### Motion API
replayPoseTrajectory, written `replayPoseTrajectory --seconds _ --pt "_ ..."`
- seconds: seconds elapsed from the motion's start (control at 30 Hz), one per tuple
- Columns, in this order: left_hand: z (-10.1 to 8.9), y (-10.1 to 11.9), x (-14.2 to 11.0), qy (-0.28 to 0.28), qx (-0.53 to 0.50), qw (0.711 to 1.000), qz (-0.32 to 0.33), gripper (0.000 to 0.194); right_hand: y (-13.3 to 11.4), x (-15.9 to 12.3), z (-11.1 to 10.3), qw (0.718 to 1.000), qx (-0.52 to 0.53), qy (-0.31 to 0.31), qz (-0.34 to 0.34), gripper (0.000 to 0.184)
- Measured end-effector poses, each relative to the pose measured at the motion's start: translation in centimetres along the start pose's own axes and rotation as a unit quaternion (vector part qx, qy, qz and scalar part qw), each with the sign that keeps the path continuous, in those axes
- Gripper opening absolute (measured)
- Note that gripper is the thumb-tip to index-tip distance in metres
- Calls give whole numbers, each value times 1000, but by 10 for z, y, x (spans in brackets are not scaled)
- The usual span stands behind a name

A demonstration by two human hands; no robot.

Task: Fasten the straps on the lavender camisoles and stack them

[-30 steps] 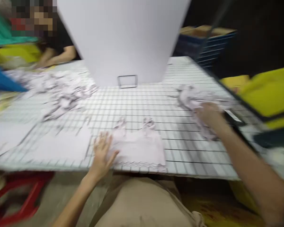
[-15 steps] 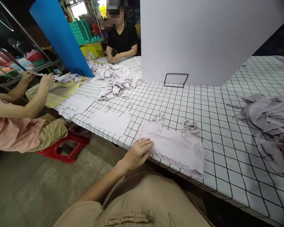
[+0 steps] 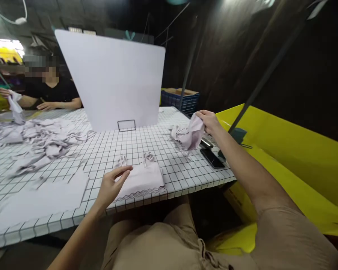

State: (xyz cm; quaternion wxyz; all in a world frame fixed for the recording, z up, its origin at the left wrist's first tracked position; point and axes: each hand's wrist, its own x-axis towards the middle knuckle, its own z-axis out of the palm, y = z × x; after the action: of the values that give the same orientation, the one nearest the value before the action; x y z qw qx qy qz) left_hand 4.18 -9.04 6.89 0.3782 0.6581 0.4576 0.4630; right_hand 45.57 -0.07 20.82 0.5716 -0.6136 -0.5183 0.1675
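Note:
My right hand [image 3: 209, 120] grips a pale lilac strappy top [image 3: 195, 132] by its upper edge, and the cloth hangs down to the tabletop. At the table's front edge lies a flat strappy top [image 3: 142, 179] with a wavy hem and thin bunched straps. Over its left end hovers my left hand [image 3: 112, 185], thumb and fingers a little apart and nothing seen between them. Whether the left fingertips touch the cloth I cannot tell.
A white panel [image 3: 115, 82] stands on the grid-patterned table [image 3: 180, 180]. Left are a heap of lilac garments [image 3: 45, 140] and flat pale pieces [image 3: 45, 198]. A phone [image 3: 212, 158] lies right, beside a yellow bin [image 3: 293, 150]. A co-worker [image 3: 52, 92] sits across.
The view has swung to the right. My left hand has lifted off the flat top. My right hand, barely visible at the edge before, now shows clearly, raising a top.

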Motion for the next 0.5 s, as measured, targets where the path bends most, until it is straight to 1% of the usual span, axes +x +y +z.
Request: replayPoseTrajectory --seconds 0.1,0.2,0.23,0.3,0.37,0.4,0.43,0.47,0.5 --pt "26 44 36 -77 -84 993 5 40 -37 -4 1 998 56 -36 -2 18" --pt "55 80 63 -139 -166 976 1 41 -73 -19 5 991 101 -82 -10 17" --pt "63 89 69 -144 -187 972 5 43 -82 -26 7 987 122 -106 -7 18" --pt "79 104 77 -121 -187 973 51 51 -98 -39 12 973 163 -163 11 20" --pt "90 114 81 -87 -141 977 131 73 -108 -51 20 956 190 -219 31 21" --pt "95 118 81 -82 -120 976 163 83 -112 -58 25 951 193 -240 36 21" --pt "98 120 82 -88 -114 973 179 86 -114 -63 30 946 195 -257 40 21" --pt "99 121 83 -100 -125 971 179 78 -116 -69 36 941 197 -271 42 21" --pt "100 121 84 -110 -146 969 165 61 -116 -74 40 939 200 -277 42 22"
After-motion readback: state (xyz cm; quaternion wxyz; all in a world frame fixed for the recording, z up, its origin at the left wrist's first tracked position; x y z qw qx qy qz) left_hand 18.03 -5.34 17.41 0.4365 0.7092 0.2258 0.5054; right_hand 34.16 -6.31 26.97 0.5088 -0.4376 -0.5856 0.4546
